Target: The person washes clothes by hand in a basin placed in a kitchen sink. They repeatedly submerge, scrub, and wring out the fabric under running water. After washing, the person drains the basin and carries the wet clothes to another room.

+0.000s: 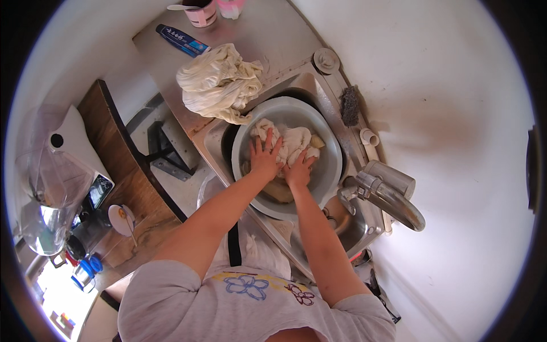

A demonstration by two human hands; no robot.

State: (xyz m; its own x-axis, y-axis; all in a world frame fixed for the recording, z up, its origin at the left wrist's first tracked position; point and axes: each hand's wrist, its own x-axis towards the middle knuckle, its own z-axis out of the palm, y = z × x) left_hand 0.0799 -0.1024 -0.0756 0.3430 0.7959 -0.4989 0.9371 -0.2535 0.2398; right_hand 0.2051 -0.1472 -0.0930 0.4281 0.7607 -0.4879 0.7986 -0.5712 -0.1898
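Note:
A grey round basin (334, 137) stands in the metal sink. Inside it lies bunched white wet cloth (295, 139) in murky water. My left hand (265, 158) presses on the cloth's left part, fingers spread. Close beside it, my right hand (298, 171) rests on the cloth's near edge with its fingers apart and slightly bent. A yellowish block (317, 142), perhaps soap, sits at the cloth's right side. Beyond the basin's far left rim, a heap of cream-coloured cloth (219, 82) lies on the counter, one end hanging toward the basin.
The metal sink (213, 139) surrounds the basin, with a faucet (387, 196) at the right. A dark scrubber (349, 106) and a round drain strainer (326, 61) line the wall side. On the counter are a blue tube (182, 40) and a pink cup (201, 15). A wooden shelf (119, 154) stands left.

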